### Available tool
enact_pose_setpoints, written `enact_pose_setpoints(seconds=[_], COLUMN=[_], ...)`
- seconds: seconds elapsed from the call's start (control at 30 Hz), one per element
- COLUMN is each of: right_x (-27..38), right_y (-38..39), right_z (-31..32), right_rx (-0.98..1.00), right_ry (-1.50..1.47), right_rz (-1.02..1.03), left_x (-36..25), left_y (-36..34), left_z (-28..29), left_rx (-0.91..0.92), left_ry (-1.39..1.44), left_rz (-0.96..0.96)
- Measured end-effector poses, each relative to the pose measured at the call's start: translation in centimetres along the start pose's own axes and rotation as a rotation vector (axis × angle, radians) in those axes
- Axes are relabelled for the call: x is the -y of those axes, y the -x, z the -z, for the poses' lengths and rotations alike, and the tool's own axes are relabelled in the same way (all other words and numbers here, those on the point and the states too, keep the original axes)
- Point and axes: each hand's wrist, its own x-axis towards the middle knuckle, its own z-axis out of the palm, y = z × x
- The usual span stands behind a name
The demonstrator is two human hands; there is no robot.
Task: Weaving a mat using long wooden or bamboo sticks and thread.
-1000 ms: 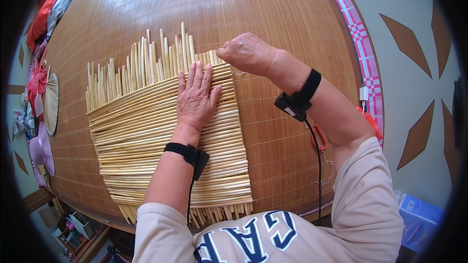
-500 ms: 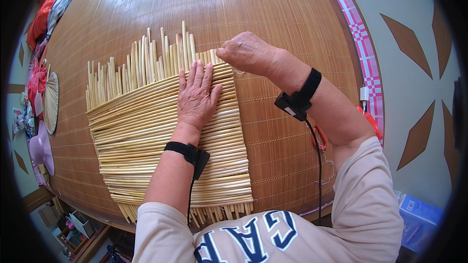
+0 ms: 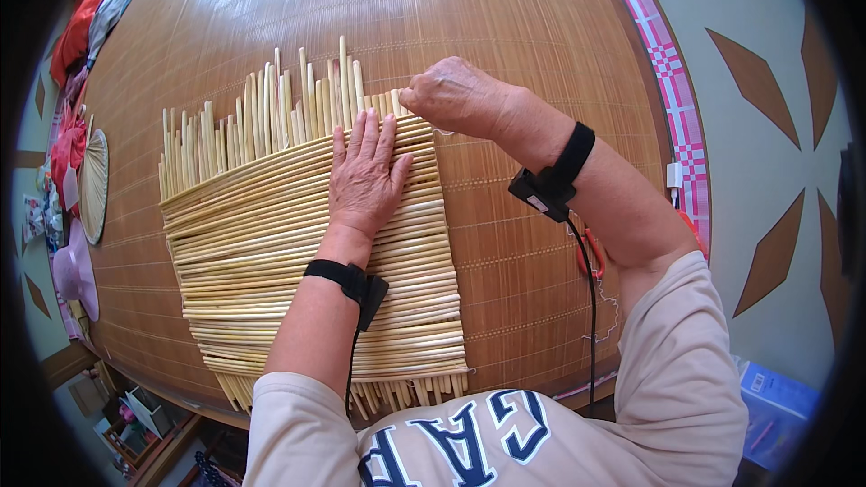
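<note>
At the far left edge, a round woven fan (image 3: 93,182), a pale pink hat (image 3: 74,271) and bundles of red cloth (image 3: 70,140) are seen lying beside the large brown bamboo mat (image 3: 505,27), though they are bent and squeezed by the lens and little more can be made out. On the mat a half-woven panel of pale reed strips (image 3: 271,243) is laid flat, its crosswise strips packed tight and its upright strips left sticking out loose along the far edge and, shorter, along the near edge. The left hand (image 3: 365,176) is pressed palm down on the panel near its upper right part, fingers spread and extended, nothing gripped; it is judged to be placed there to keep the woven rows from shifting or lifting. A black wrist strap (image 3: 347,280) with a cable is worn on that arm. The right hand (image 3: 451,95) is held at the panel's upper right corner, fingers curled in a pinch; what is pinched is hidden under the knuckles, and whether it is a strip end or a thin thread cannot be told. A second black strap (image 3: 555,176) is worn on the right forearm. Something red (image 3: 588,252) is partly covered by that arm, and a blue packet (image 3: 776,397) at the lower right is cut off by the rim.
</note>
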Motion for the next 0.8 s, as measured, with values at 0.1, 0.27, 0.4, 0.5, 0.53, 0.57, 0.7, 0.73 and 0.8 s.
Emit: enact_pose_setpoints(seconds=[0.1, 0.27, 0.4, 0.5, 0.53, 0.57, 0.7, 0.73, 0.8], right_x=[0.0, -0.1, -0.4, -0.1, -0.2, -0.4, -0.7, -0.7, -0.5], right_y=[-0.3, -0.6, -0.8, -1.3, -1.2, -1.1, -0.8, -0.9, -0.8], right_z=[0.2, -0.1, 0.0, 1.1, 1.0, 0.8, 0.7, 0.6, 0.4], right_rx=[0.020, 0.022, 0.061, 0.157, 0.159, 0.142, 0.061, 0.063, 0.078], right_ry=[-0.007, -0.018, -0.005, -0.005, -0.003, -0.021, 0.000, 0.000, 0.000], right_rz=[0.018, 0.056, 0.114, 0.097, 0.100, 0.077, 0.058, 0.059, 0.059], left_x=[0.3, 0.2, 0.0, 0.3, 0.3, 0.3, 0.1, 0.2, 0.2], left_y=[0.1, 0.1, 0.0, 0.2, 0.2, 0.1, 0.1, 0.0, 0.1], left_z=[0.1, 0.0, -0.1, 0.0, 0.0, 0.0, 0.2, 0.2, 0.0], left_rx=[-0.002, -0.011, -0.018, -0.023, -0.027, -0.029, -0.021, -0.014, -0.016], left_ry=[-0.004, 0.010, 0.032, 0.037, 0.044, 0.046, 0.050, 0.048, 0.042], left_rz=[0.003, 0.001, 0.005, 0.012, 0.012, 0.015, 0.019, 0.019, 0.018])
